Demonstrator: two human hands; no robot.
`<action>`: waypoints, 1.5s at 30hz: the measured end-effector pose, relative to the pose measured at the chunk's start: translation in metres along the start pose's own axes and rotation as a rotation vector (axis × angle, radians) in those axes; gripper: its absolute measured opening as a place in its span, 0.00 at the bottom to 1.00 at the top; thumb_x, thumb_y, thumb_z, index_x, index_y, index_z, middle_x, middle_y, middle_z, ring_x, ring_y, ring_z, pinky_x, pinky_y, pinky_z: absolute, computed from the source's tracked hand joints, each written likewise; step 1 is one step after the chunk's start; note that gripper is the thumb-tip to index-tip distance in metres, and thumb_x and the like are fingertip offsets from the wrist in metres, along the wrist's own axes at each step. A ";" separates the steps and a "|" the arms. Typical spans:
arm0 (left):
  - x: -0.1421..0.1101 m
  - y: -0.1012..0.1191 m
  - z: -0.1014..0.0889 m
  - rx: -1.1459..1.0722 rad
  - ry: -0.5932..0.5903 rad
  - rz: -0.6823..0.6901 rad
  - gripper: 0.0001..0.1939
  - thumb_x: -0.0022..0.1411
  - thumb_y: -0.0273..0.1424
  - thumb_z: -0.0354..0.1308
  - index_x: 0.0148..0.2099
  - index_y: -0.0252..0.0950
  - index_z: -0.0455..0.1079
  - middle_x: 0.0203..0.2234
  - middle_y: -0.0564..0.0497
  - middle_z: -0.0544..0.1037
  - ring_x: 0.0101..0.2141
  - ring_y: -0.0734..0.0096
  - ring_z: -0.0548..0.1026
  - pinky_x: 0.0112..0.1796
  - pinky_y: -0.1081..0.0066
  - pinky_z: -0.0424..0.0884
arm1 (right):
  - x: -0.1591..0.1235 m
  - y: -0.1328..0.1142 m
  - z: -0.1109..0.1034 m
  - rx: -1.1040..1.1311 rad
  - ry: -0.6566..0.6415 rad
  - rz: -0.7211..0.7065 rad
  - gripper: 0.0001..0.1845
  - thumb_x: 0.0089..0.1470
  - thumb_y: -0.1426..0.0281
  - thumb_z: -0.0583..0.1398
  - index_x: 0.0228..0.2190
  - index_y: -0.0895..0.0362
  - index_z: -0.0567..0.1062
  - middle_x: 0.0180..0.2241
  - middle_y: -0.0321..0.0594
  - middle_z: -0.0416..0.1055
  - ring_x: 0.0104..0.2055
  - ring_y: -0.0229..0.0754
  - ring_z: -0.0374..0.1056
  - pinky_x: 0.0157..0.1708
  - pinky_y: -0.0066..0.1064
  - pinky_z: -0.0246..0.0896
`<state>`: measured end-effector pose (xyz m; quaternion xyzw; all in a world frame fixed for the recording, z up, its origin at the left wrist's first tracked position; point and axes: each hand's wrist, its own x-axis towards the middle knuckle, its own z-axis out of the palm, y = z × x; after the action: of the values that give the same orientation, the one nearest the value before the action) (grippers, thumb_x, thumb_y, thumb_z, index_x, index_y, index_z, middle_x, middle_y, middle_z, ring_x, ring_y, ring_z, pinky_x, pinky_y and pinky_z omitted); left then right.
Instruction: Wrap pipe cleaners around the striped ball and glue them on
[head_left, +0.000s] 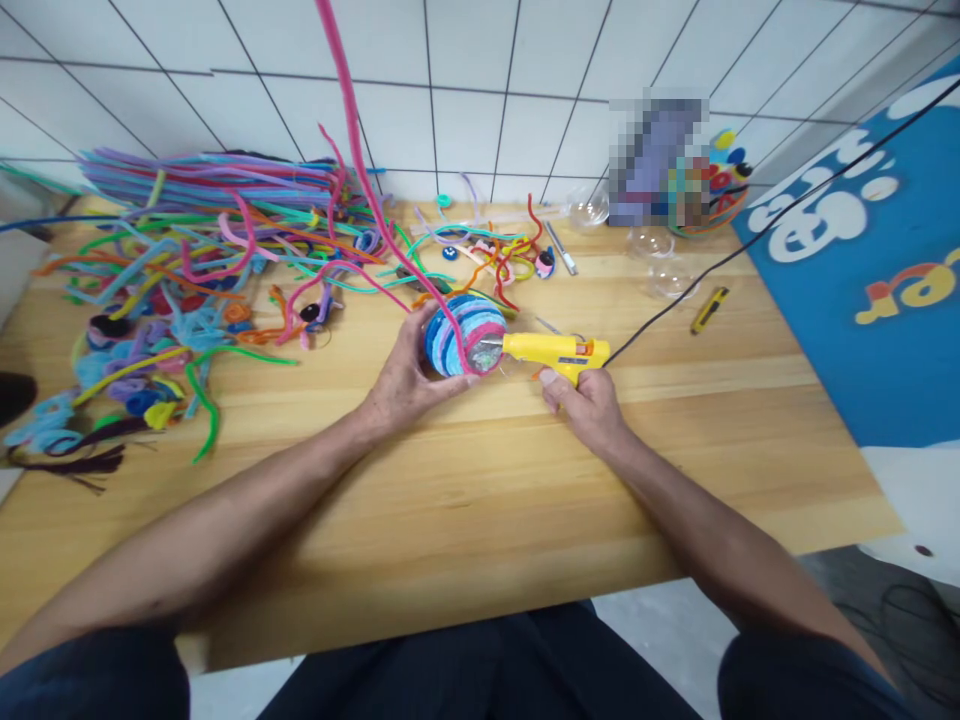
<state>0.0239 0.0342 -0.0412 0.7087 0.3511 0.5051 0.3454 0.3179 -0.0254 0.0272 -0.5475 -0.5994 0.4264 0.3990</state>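
My left hand [401, 378] is wrapped round a ball [457, 335] covered in rings of blue, light blue and pink pipe cleaner. A clear patch shows at the ball's right end. From that end a long pink pipe cleaner [352, 110] rises up and to the left, out of view. My right hand [589, 405] grips a yellow hot glue gun [555, 350] by its handle. The gun's nozzle points left at the ball's clear patch; whether it touches cannot be made out.
Loose pipe cleaners [150, 270] and a bundle [217, 182] cover the left back. Clear plastic balls [671, 278], a yellow box cutter [709, 310], a silver pen-like tool [561, 247] and a basket [701, 225] lie right. The gun's black cord [750, 245] runs up right. A tiled wall [465, 100] stands behind.
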 end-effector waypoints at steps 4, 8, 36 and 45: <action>0.000 0.000 0.000 -0.009 0.003 -0.003 0.61 0.58 0.55 0.85 0.83 0.53 0.55 0.77 0.37 0.67 0.74 0.35 0.75 0.74 0.32 0.73 | 0.000 -0.001 0.000 0.023 0.018 0.010 0.35 0.64 0.40 0.67 0.17 0.51 0.70 0.17 0.35 0.66 0.22 0.39 0.63 0.25 0.34 0.57; -0.001 0.001 0.000 -0.001 -0.004 -0.009 0.61 0.59 0.55 0.84 0.83 0.50 0.55 0.77 0.35 0.68 0.74 0.36 0.75 0.74 0.34 0.74 | -0.001 0.000 0.002 0.019 0.001 -0.003 0.32 0.63 0.42 0.67 0.19 0.51 0.72 0.17 0.34 0.67 0.21 0.39 0.63 0.26 0.33 0.58; 0.005 0.012 0.005 0.012 0.008 0.057 0.57 0.62 0.51 0.83 0.82 0.49 0.57 0.74 0.36 0.71 0.74 0.37 0.75 0.73 0.38 0.76 | -0.002 0.004 0.001 0.043 0.055 -0.026 0.38 0.61 0.33 0.68 0.20 0.51 0.75 0.16 0.34 0.67 0.20 0.38 0.62 0.24 0.34 0.59; 0.008 0.016 0.009 -0.004 0.010 0.042 0.55 0.62 0.50 0.83 0.81 0.46 0.59 0.73 0.34 0.73 0.73 0.36 0.75 0.74 0.36 0.74 | -0.003 0.006 0.003 0.089 0.055 -0.022 0.37 0.60 0.33 0.69 0.21 0.51 0.73 0.16 0.32 0.66 0.20 0.37 0.59 0.24 0.34 0.57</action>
<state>0.0364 0.0313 -0.0263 0.7126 0.3369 0.5166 0.3344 0.3173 -0.0283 0.0204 -0.5343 -0.5745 0.4329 0.4439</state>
